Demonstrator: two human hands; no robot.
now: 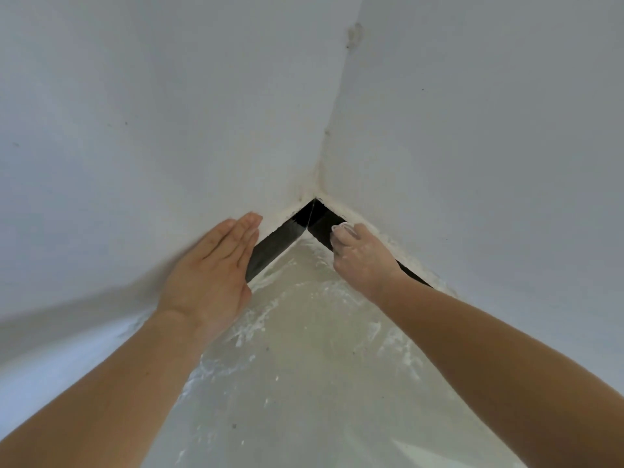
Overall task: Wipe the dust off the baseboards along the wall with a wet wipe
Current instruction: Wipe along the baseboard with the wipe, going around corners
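Dusty corner (315,194), wipe (341,228) on black baseboard (321,220)

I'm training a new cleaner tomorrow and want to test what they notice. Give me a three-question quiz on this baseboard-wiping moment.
1. True or false: the left hand lies flat, fingers straight, against the wall.
2. Which of the hands presses the wet wipe to the dark baseboard? A) left B) right C) both
3. Fill in: white powdery streaks cover the ___.

Key: 1 true; 2 B, the right hand; 3 floor.
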